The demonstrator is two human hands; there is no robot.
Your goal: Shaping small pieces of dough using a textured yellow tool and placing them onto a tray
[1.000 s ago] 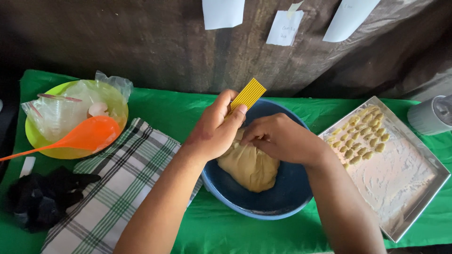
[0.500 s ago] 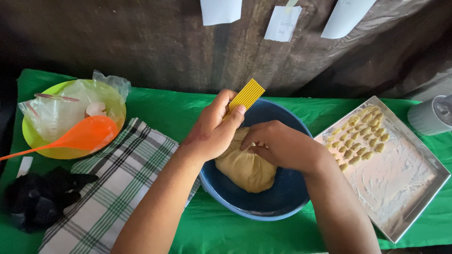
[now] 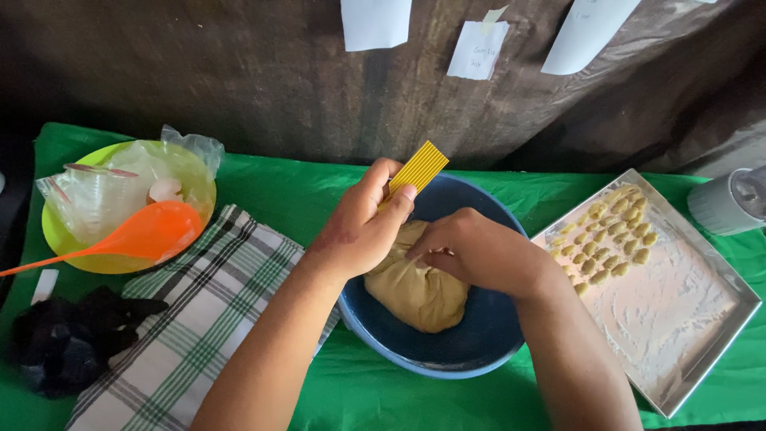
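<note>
A blue bowl (image 3: 479, 343) on the green tablecloth holds a tan lump of dough (image 3: 419, 291). My left hand (image 3: 359, 227) grips a yellow ridged board (image 3: 417, 168), holding it upright over the bowl's near-left rim. My right hand (image 3: 475, 251) rests on top of the dough, its fingers curled and pinching at it. To the right lies a floured metal tray (image 3: 678, 311) with several small shaped dough pieces (image 3: 610, 239) in its far corner.
A checked cloth (image 3: 199, 319) lies left of the bowl. Farther left, a yellow-green bowl (image 3: 72, 247) holds plastic bags and an orange spoon (image 3: 144, 235). A black cloth (image 3: 72, 335) sits at the front left. A grey container (image 3: 730, 199) stands at the far right.
My right hand has shifted slightly on the dough, pinching at its top. The left hand keeps the yellow board where it was.
</note>
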